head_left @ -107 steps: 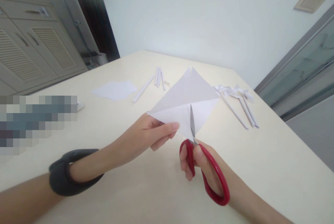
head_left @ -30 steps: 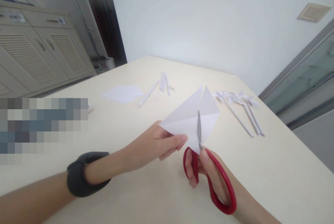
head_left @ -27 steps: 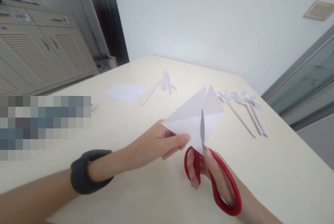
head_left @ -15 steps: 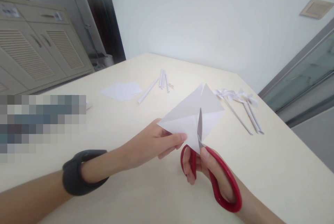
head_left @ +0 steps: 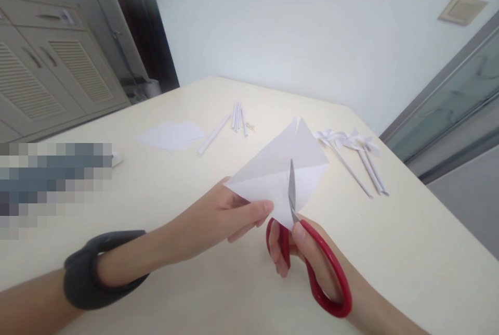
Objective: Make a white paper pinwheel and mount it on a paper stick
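My left hand (head_left: 230,213) pinches a creased white sheet of paper (head_left: 259,168) between thumb and fingers at its near left edge. The sheet is held above the table, and a slit runs in from its far corner. Red-handled scissors (head_left: 337,272) are in my right hand (head_left: 312,252), thumb through one loop and fingers through the other. One blade lies over the paper near its near corner; the other blade is mostly hidden beneath it.
White paper sheets (head_left: 171,135) lie at the left on the cream table (head_left: 163,189). Rolled paper sticks (head_left: 237,116) rest at the back, one longer stick (head_left: 214,134) apart. Several paper pinwheels (head_left: 345,140) on sticks lie at the right. A pixelated patch covers the left edge.
The whole view has shifted, so things sit slightly further left. Both hands keep their hold on paper and scissors, and the blades look slightly more closed.
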The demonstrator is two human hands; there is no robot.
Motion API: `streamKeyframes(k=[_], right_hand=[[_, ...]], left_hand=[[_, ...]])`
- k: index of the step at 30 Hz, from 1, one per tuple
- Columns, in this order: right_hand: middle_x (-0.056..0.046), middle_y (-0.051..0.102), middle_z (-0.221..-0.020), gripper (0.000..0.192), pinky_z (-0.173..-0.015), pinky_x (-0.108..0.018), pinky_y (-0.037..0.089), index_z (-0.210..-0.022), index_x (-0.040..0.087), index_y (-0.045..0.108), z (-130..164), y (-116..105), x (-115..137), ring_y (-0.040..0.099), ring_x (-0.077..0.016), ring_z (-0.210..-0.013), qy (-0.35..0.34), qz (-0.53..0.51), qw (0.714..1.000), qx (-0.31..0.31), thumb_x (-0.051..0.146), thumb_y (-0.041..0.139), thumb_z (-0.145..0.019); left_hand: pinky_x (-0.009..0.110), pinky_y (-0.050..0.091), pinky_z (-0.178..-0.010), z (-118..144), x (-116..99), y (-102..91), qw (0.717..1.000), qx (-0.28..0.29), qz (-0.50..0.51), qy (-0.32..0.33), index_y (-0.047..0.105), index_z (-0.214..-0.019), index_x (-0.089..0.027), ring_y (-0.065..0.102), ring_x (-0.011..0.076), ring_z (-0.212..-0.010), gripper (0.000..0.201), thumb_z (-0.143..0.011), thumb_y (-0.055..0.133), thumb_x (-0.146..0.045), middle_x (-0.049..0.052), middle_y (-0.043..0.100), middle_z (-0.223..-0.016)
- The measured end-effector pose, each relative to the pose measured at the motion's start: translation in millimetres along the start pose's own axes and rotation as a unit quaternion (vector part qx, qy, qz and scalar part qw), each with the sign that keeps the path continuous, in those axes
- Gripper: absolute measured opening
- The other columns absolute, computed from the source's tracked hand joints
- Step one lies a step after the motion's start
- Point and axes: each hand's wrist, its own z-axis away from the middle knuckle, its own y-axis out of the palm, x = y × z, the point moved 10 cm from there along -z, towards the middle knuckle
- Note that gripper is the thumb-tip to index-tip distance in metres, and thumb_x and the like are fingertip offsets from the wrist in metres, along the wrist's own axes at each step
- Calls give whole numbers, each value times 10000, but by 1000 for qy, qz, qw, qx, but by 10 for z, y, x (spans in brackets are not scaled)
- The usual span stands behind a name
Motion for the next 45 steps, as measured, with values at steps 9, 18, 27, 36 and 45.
streamKeyframes(k=[9, 18, 27, 36, 45], right_hand=[[-20, 502, -692, 425, -577, -268, 416, -721, 185, 440, 7, 25, 16, 466, -108, -561, -42, 13, 999, 23, 561, 344, -897], [-9, 468, -610, 426, -628, -277, 427, -677, 194, 454, 61, -1, 179, 475, -132, -593, -44, 75, 996, 16, 498, 295, -930], [-9, 478, -617, 420, -607, -251, 436, -685, 198, 451, 47, -27, 42, 482, -133, -615, -16, 88, 996, 0, 518, 313, -921], [-8, 489, -675, 426, -574, -257, 414, -805, 177, 478, 64, -9, 47, 457, -115, -568, -30, 19, 999, -8, 563, 327, -901], [25, 474, -578, 423, -569, -227, 391, -678, 188, 450, 70, -48, 5, 433, -91, -524, -23, 46, 999, -16, 510, 330, -927]], left_hand=[[237, 289, -469, 2, -10, 0, 1000, -18, -1, 3, 372, -484, -191, 336, 96, -430, 433, -857, 450, -396, -62, 328, -428], [238, 302, -471, 6, -14, 21, 1000, -13, -1, 8, 366, -466, -191, 333, 97, -407, 441, -857, 438, -383, -63, 313, -394], [244, 298, -477, -4, -8, 4, 1000, -21, -20, 5, 343, -447, -190, 325, 97, -409, 482, -860, 437, -422, -60, 307, -390], [236, 307, -467, 3, -42, 12, 999, -23, -25, 9, 375, -458, -187, 328, 97, -413, 446, -862, 430, -367, -58, 317, -395], [235, 328, -486, 9, -12, -2, 999, -24, -44, 6, 367, -457, -188, 354, 99, -424, 472, -862, 439, -418, -55, 329, -403]])
